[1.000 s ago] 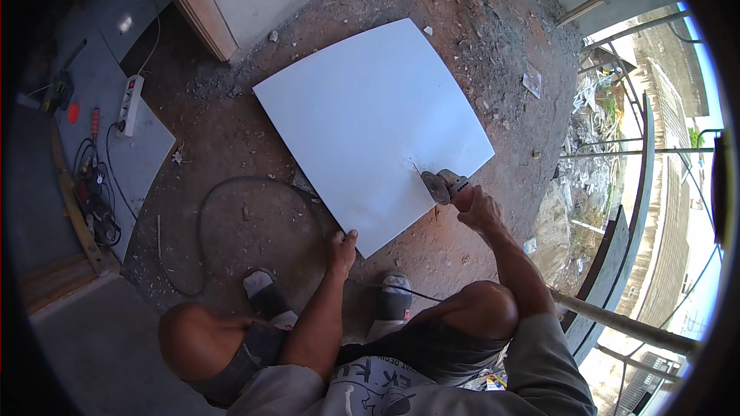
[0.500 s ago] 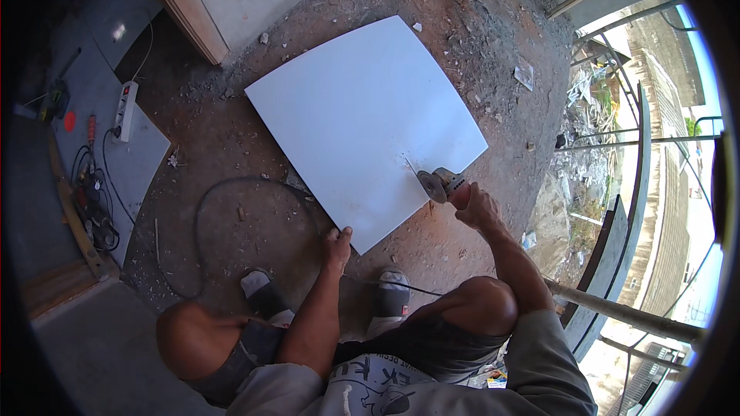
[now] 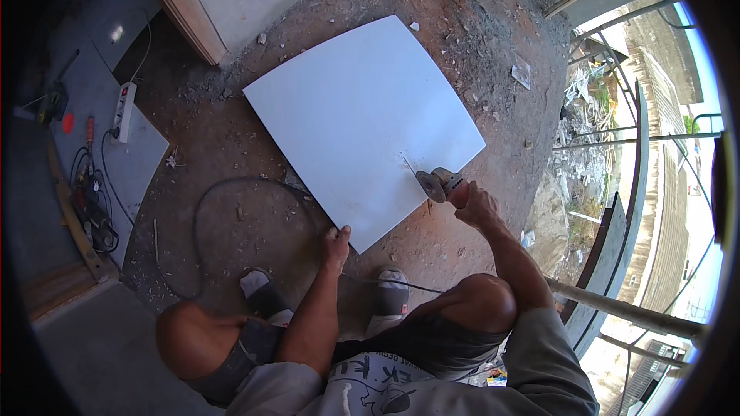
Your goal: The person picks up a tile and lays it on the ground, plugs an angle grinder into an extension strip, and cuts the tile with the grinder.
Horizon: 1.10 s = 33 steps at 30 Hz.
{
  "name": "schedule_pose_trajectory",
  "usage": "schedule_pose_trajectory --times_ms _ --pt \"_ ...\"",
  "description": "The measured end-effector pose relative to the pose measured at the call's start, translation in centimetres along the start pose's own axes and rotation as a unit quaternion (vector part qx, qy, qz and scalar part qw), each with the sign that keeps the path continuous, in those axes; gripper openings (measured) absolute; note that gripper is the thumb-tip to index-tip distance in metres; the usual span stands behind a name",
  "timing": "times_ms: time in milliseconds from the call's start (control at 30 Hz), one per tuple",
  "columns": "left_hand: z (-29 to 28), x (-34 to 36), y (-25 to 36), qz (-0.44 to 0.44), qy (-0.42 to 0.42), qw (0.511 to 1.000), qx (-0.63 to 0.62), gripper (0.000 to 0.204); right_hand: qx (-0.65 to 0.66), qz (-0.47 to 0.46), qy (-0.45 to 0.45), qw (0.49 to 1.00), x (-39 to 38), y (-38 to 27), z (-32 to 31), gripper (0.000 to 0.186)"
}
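Observation:
A large white square tile (image 3: 354,115) lies on the dirt floor in front of me. My right hand (image 3: 479,208) is wrapped round the body of an angle grinder (image 3: 447,183). Its disc stands on edge at the tile's near right side, in line with a short narrow cut (image 3: 409,163) in the white surface. Pale dust specks lie round the far end of that cut. My left hand (image 3: 337,246) grips the tile's near left edge by the corner, thumb on top; the fingers underneath are mostly hidden.
A dark cable (image 3: 197,223) loops over the floor at left and passes by my feet. A white power strip (image 3: 123,112) and a corded red-handled tool (image 3: 92,200) rest on grey boards at far left. Rubble lies along the wall; metal poles (image 3: 624,308) and a drop edge are at right.
Almost everything stays in place. The whole view has shifted very slightly, and both hands keep their holds on the tile and the grinder.

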<state>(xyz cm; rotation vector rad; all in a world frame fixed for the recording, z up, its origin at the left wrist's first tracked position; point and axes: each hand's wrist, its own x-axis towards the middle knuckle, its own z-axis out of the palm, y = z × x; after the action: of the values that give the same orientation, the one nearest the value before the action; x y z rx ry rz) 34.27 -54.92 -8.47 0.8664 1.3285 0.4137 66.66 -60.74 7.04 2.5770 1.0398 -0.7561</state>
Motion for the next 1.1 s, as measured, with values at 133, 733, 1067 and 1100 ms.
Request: schedule_pose_trajectory --times_ms 133,733,1067,1100 --pt "0.1 0.0 -0.1 0.014 0.014 1.000 0.014 0.029 0.001 -0.004 0.007 1.000 0.0 0.1 0.0 0.064" --pt "0.0 -0.1 0.1 -0.006 0.001 1.000 -0.004 0.028 -0.007 -0.006 -0.002 1.000 -0.1 0.5 -0.1 0.064" --pt "0.0 1.2 -1.9 0.007 -0.001 0.999 -0.042 0.030 -0.014 -0.005 -0.003 1.000 0.3 0.6 0.3 0.064" --pt "0.0 1.2 -2.1 0.006 0.001 0.999 -0.039 0.030 -0.013 -0.006 -0.004 1.000 0.3 0.6 0.3 0.064"
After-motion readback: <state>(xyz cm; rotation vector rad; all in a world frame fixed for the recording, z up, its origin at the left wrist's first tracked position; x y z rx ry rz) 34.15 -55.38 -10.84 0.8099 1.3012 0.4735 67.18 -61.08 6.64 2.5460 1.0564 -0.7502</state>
